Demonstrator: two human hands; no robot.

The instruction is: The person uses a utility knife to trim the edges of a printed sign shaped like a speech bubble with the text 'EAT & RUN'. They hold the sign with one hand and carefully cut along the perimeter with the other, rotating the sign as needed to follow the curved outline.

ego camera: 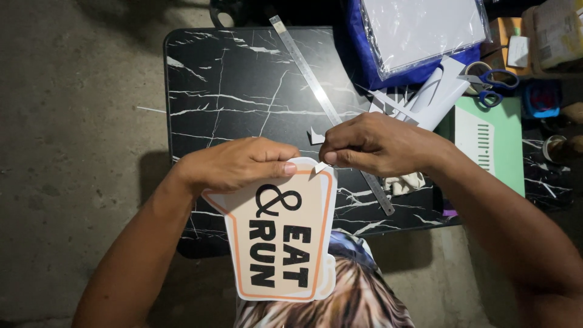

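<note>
My left hand (234,163) grips the top edge of a cream paper cut-out (282,234) shaped like a cup, with an orange outline and black lettering. My right hand (373,144) pinches a small white paper scrap (320,166) at the cut-out's top right corner. Both hands hover over the near edge of a black marble-patterned table (243,91). The fingertips of the right hand hide what they hold beyond that scrap.
A long metal ruler (310,76) lies diagonally on the table. A small white scrap (315,136) sits beside it. White paper strips (434,94), blue-handled scissors (495,82), a green cutting mat (501,143) and a plastic-wrapped white sheet (422,30) on blue fabric are to the right.
</note>
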